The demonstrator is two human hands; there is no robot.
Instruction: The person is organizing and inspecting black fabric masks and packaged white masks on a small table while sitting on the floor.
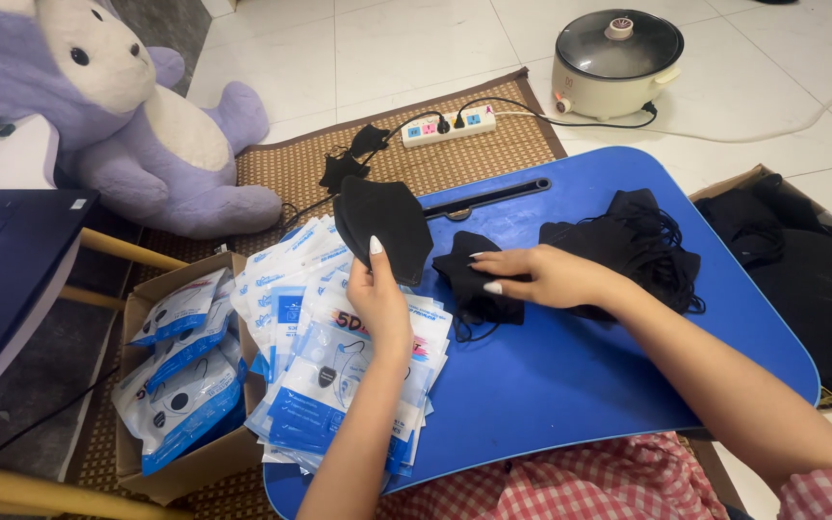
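Note:
My left hand holds up a small stack of black face masks above a fanned pile of clear and blue mask pouches. My right hand lies flat on another black mask on the blue lap table, fingers pressing it down. Just behind that hand sits a loose heap of black masks with tangled ear loops.
A cardboard box of filled pouches stands at the left. Another box of black masks sits at the right. A power strip, white cooker, purple plush toy and laptop surround the table.

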